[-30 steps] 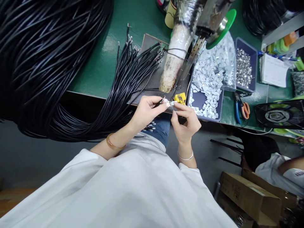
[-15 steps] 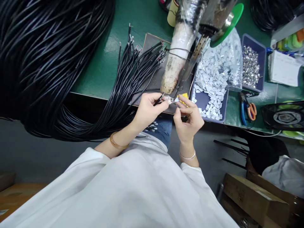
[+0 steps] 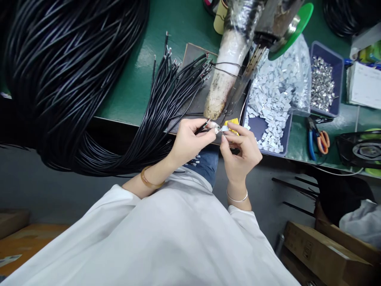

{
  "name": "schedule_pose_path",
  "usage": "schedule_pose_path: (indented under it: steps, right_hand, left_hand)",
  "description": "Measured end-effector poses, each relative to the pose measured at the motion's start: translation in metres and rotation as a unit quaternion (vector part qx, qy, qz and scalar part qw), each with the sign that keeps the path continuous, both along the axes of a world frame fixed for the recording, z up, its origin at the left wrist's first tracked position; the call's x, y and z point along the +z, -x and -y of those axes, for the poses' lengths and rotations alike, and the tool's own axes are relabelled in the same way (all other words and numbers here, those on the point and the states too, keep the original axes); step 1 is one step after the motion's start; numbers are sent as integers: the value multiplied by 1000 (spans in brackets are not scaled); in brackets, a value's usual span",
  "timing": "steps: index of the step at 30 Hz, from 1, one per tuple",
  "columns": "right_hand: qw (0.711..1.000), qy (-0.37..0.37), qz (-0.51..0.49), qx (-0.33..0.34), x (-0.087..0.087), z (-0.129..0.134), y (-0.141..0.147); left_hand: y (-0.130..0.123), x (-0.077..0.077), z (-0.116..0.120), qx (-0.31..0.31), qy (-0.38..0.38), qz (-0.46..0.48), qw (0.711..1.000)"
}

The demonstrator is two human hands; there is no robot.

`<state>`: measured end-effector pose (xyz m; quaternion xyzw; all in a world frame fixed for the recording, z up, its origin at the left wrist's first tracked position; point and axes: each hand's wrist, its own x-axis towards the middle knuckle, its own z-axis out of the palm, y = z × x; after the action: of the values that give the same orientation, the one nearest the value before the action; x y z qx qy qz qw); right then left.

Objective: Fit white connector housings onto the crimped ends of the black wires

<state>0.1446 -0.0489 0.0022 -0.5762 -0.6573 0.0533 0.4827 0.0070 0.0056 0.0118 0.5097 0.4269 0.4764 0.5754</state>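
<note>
My left hand (image 3: 192, 139) is closed in a pinch around a black cable (image 3: 203, 127), whose stripped tip shows thin wires. My right hand (image 3: 241, 151) has its thumb and forefinger pinched on a small pale flat tab (image 3: 225, 128). The tab is right beside the small whitish and metallic end at my left fingertips; whether they are joined is too small to tell. Just behind the tab shows a yellow piece (image 3: 231, 122). A thick, stained white tube (image 3: 220, 85) wrapped in film comes down just beyond my fingers.
Cut black cables (image 3: 169, 91) lie on a grey board, left of the tube. A large cable bundle (image 3: 74, 79) hangs over the table edge. Right of my hands are a tray of pale tabs (image 3: 272, 123), a bin of metal parts (image 3: 323, 85) and pliers (image 3: 318, 139).
The whole view has shifted slightly, so things appear farther right. Both hands keep their grips, and the pale tab stays at the left fingertips.
</note>
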Motion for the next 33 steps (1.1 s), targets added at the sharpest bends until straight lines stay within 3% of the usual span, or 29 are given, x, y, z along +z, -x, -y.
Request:
schedule_pose_path:
  steps: [10,22,33]
  right_hand:
    - [1000,-18,-2,24,-2,3,0]
    - [1000,-8,30,-1,-1,1,-2]
    - [999,-28,29,1,-1,-3,1]
  left_hand:
    - [2,-1,-1,-20,14,-9,1000]
    - [6,-7,-1,-70,24,4,997]
    - [4,-2,-1,-33,-11,-23,999]
